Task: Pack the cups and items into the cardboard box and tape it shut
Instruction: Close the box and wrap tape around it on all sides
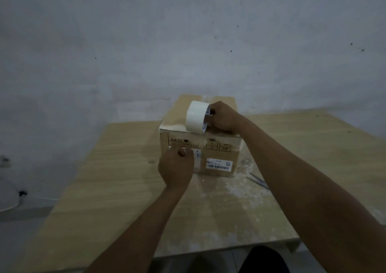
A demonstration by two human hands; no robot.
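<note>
The right hand reaches over the closed cardboard box, fingers hooked into the white tape roll standing on the lid. Below those fingers, the left hand curls against the box's front, above the bench; whether it pinches tape is unclear

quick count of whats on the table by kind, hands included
cardboard box: 1
tape roll: 1
metal tool, maybe scissors, partly hidden by the arm: 1
hands: 2 (left hand, right hand)
total: 5
</note>
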